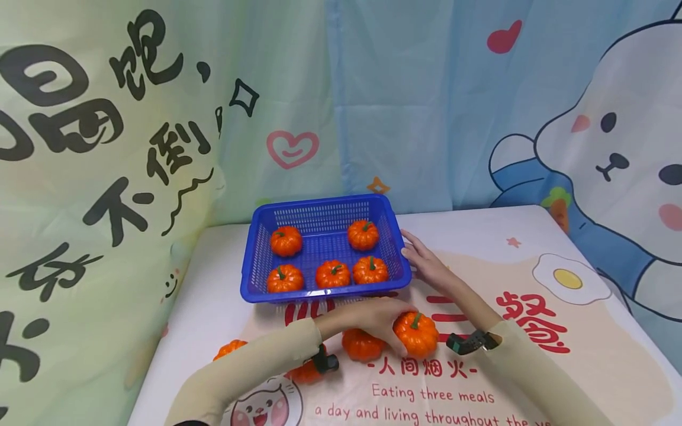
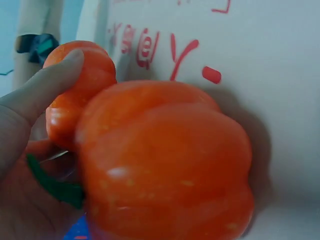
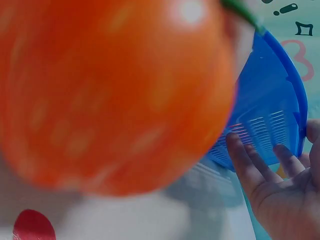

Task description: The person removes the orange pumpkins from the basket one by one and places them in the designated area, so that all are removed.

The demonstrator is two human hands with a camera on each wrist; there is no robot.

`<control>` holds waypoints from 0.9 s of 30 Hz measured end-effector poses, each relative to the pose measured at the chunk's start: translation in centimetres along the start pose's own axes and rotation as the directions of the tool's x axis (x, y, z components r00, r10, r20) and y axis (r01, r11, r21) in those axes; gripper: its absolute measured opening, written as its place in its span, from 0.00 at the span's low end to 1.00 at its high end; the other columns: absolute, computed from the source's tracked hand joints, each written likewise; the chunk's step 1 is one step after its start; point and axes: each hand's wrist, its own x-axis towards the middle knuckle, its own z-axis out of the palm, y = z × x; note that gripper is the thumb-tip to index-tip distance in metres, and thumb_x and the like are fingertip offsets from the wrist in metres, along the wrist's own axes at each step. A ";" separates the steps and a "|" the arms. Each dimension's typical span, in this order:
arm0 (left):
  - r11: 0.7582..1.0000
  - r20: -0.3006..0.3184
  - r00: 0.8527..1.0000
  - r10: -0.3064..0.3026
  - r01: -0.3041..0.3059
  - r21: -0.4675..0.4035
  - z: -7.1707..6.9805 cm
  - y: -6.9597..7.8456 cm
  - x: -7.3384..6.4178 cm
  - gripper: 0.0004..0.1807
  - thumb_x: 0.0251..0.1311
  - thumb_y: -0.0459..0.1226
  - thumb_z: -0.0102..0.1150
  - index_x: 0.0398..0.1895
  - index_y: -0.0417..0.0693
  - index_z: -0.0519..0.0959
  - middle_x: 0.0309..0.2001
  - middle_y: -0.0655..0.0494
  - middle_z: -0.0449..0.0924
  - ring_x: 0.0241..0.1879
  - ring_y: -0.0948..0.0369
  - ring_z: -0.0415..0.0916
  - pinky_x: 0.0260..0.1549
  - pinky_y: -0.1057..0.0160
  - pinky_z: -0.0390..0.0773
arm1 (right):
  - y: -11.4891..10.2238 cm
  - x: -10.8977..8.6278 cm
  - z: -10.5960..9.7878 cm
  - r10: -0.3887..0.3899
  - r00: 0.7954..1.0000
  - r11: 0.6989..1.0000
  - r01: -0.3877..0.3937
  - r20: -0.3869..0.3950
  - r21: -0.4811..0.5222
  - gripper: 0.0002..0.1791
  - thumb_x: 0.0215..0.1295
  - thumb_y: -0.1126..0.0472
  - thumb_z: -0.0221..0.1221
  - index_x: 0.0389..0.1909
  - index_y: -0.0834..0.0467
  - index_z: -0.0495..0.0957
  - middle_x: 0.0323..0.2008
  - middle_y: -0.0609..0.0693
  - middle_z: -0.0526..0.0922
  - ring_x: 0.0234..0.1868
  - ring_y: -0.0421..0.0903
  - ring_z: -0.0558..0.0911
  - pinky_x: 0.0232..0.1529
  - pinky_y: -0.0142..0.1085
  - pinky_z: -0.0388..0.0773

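My left hand point(image 1: 379, 316) grips a small orange toy pumpkin point(image 1: 417, 336) with a green stem, low over the table. In the left wrist view its thumb lies on that pumpkin point(image 2: 85, 95), while a second pumpkin point(image 2: 170, 160) fills the foreground. This second pumpkin point(image 1: 362, 345) sits just left of the gripped one in the head view. My right hand point(image 1: 428, 264) rests with extended fingers against the right side of a blue plastic basket point(image 1: 325, 294). Several pumpkins point(image 1: 333, 274) lie inside the basket. In the right wrist view a blurred pumpkin point(image 3: 115, 95) hides part of the basket point(image 3: 272, 100).
Another pumpkin point(image 1: 306, 371) lies under the left wrist, and one more point(image 1: 230, 348) shows partly behind the left sleeve. A printed cloth point(image 1: 554, 378) covers the table. Behind the basket hangs a patterned curtain point(image 1: 394, 118).
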 end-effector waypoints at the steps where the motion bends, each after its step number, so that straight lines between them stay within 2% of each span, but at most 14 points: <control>1: 1.000 0.008 1.000 -0.010 0.010 -0.005 0.1 0.0 0.2 0.45 0.46 0.57 0.72 0.69 0.59 0.65 0.59 0.66 0.75 0.55 0.68 0.71 0.61 0.64 0.72 | 0.0 0.0 0.0 0.003 1.000 1.000 -0.003 0.000 0.001 0.36 0.76 0.47 0.42 0.78 0.43 0.36 0.77 0.60 0.50 0.72 0.67 0.60 0.63 0.62 0.68; 9: 0.998 0.033 0.998 -0.048 0.050 -0.045 0.7 -0.2 1.1 0.45 0.46 0.56 0.72 0.69 0.62 0.64 0.58 0.64 0.75 0.53 0.67 0.72 0.60 0.63 0.73 | -0.1 -0.1 0.3 0.019 1.000 1.000 -0.019 -0.015 0.009 0.36 0.76 0.46 0.42 0.78 0.42 0.36 0.77 0.59 0.50 0.72 0.67 0.61 0.63 0.61 0.68; 17: 0.998 0.029 0.998 -0.059 0.059 -0.022 0.4 -0.1 1.4 0.45 0.47 0.55 0.72 0.70 0.62 0.64 0.60 0.64 0.74 0.55 0.66 0.71 0.61 0.62 0.73 | -0.3 -0.2 0.1 -0.003 1.000 1.000 0.003 -0.011 0.014 0.35 0.77 0.48 0.41 0.78 0.44 0.36 0.77 0.60 0.50 0.71 0.67 0.62 0.63 0.60 0.69; 27: 0.997 0.026 0.997 -0.074 0.074 -0.010 0.5 0.3 1.4 0.45 0.47 0.55 0.72 0.70 0.61 0.63 0.61 0.64 0.73 0.56 0.66 0.71 0.62 0.62 0.71 | -0.2 -0.3 0.3 0.014 1.000 1.000 -0.014 -0.017 0.013 0.36 0.76 0.47 0.41 0.78 0.43 0.36 0.77 0.60 0.48 0.72 0.67 0.59 0.64 0.62 0.66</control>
